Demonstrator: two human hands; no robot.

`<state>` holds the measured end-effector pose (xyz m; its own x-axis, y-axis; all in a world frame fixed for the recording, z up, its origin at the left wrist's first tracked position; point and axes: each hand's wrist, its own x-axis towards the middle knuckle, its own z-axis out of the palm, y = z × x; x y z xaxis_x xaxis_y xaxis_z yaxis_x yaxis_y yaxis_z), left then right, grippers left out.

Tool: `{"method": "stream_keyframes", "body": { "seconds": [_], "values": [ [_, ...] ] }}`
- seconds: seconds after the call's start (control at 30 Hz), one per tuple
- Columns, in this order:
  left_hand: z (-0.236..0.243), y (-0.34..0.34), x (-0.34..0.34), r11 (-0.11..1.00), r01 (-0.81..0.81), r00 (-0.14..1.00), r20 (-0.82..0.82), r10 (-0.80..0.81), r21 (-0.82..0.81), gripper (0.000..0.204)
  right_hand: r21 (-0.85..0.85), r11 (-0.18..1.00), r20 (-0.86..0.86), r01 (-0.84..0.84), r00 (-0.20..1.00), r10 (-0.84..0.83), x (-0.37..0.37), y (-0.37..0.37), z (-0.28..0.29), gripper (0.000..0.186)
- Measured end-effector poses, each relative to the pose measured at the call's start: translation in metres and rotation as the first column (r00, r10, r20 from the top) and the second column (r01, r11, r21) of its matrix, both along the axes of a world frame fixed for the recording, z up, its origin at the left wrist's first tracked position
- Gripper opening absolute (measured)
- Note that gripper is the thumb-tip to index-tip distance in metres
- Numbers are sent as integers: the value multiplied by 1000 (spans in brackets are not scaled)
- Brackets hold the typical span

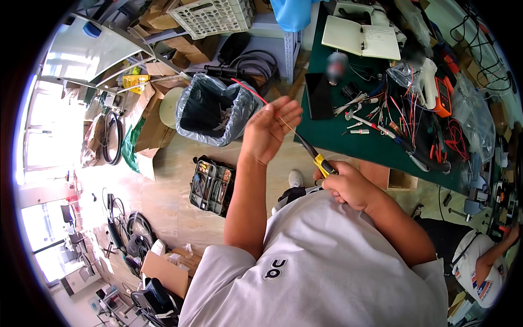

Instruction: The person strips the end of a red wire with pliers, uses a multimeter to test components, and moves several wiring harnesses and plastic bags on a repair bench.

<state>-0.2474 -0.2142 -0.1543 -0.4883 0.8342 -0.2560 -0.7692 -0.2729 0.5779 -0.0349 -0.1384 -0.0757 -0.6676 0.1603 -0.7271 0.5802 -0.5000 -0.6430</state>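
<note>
My left hand (274,126) is raised palm up, its thumb pressing a red wire (249,90) against extended fingers. The red end sticks out to the upper left, and a thin, bare copper-coloured length (285,123) runs from the hand toward the lower right. My right hand (350,186) is wrapped round yellow-and-black long-nose pliers (324,164), whose dark, narrow jaws point up and left to the end of the bare length. Whether the jaws are clamped on it is too small to tell.
A lined trash bin (212,111) stands beyond my left hand. An open toolbox (213,185) lies on the floor. The green table (338,139) to the right bears wires, an open notebook (362,38) and an orange meter (444,97). Another person (479,267) is at far right.
</note>
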Motion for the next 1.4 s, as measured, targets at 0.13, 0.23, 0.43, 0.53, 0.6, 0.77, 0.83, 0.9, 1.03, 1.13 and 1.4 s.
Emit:
{"method": "stream_keyframes", "body": {
  "seconds": [0.13,0.23,0.43,0.53,0.6,0.77,0.83,0.9,1.03,1.13,1.4],
  "values": [
    [5,-7,6,999,-28,999,37,29,-28,38,-112,994,-11,-8,1000,7,5,-2,2,23],
    [0,-8,-5,994,-103,994,48,101,33,36,-89,995,-37,-43,999,40,11,-6,0,23],
    [8,-11,-3,967,-221,975,-46,217,-127,31,103,992,-94,-71,992,81,15,-13,2,23],
    [8,-18,-7,973,-195,980,-46,191,-120,30,150,985,-141,-83,985,105,18,-16,-3,22],
    [11,-21,-7,974,-185,983,-38,182,-129,30,164,983,-147,-87,983,112,20,-18,-5,22],
    [48,-17,3,956,-196,980,-81,182,-217,31,157,984,-133,-80,986,101,27,-18,-7,22],
    [44,-19,-1,959,-200,979,-65,191,-200,30,170,980,-112,-100,986,120,29,-18,-3,22],
    [35,-23,-8,973,-178,984,-45,173,-146,30,169,981,-136,-98,983,122,30,-21,-4,23],
    [16,-35,-22,997,-41,999,27,39,61,30,219,969,-165,-112,975,150,30,-24,-5,23],
    [28,-29,-14,997,-79,997,-17,79,6,29,187,979,-161,-79,981,110,31,-26,-4,23],
    [39,-24,-13,975,-220,974,-59,219,-24,27,188,978,-200,-86,972,124,33,-19,1,23]
  ]
}}
